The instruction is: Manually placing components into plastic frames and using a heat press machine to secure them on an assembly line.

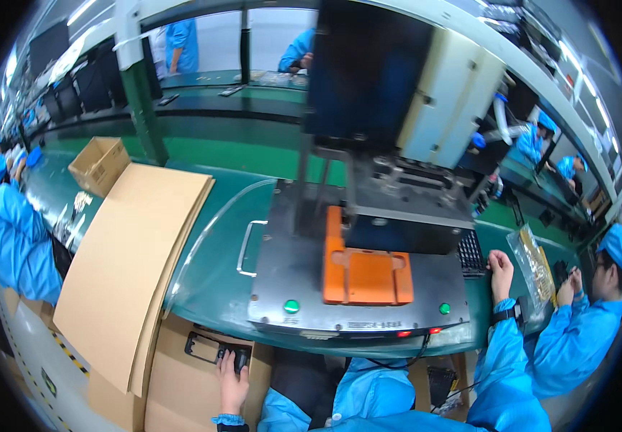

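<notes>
My left hand (233,387) reaches into an open cardboard box (175,385) below the table's front edge. Its fingers close on a small black plastic part (240,358), and a flat black frame-shaped piece (203,348) lies right beside it. Over the table to the right, my right hand (499,273) has its fingers curled together; anything in them is too small to name. It is nearest to a black tray with rows of small cells (471,255). Between my hands stands a press machine (404,209) with an orange fixture (368,277) on its metal base; the fixture's back is hidden under the press head.
Large cardboard sheets (134,245) lean over the table's left side, near a small carton (100,165). Green buttons (291,307) sit on the base's front corners. A clear bag of small parts (534,270) lies at right, beside a co-worker in blue (584,338).
</notes>
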### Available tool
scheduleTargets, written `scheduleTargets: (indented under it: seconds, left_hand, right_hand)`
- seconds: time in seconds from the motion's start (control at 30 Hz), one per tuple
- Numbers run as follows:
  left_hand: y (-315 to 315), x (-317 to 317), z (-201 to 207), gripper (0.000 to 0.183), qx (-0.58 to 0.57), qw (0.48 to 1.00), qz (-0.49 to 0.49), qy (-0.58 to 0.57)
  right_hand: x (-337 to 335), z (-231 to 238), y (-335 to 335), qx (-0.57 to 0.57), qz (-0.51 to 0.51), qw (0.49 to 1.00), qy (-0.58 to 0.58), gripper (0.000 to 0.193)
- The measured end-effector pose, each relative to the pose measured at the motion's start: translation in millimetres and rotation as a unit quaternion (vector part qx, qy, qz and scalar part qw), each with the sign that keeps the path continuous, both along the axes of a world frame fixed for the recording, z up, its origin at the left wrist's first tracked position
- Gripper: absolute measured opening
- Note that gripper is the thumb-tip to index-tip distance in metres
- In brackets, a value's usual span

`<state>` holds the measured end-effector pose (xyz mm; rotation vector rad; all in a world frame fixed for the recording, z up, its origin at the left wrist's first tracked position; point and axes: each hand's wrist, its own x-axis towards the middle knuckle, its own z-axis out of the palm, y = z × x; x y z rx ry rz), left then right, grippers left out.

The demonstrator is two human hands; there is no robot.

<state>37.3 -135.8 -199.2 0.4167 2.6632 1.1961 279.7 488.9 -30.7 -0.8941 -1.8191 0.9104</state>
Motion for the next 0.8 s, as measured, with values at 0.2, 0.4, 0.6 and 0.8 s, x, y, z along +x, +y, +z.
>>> scheduleTargets:
  seconds: [0.2, 0.4, 0.6, 0.8]
  left_hand:
    - [-5.4, -11.1, -35.2, 0.049, 0.054, 0.998, -0.037, -0.002]
    - [52.0, 10.0, 17.9, 0.066, -0.129, 0.989, -0.064, 0.015]
    - [49.4, 24.1, -12.4, 0.071, -0.217, 0.967, -0.029, 0.129]
    - [42.4, 17.1, -25.0, 0.060, -0.339, 0.924, -0.039, 0.175]
  right_hand:
    - [-18.7, 9.5, 0.5, -0.027, 0.081, 0.996, 0.022, 0.014]
    - [-23.6, 31.0, 67.2, -0.004, 0.021, 0.999, -0.041, 0.015]
    - [-18.6, 27.3, 185.5, 0.170, -0.192, 0.952, -0.170, 0.007]
    - [-18.8, 7.7, 280.5, 0.220, -0.368, 0.761, -0.486, 0.016]
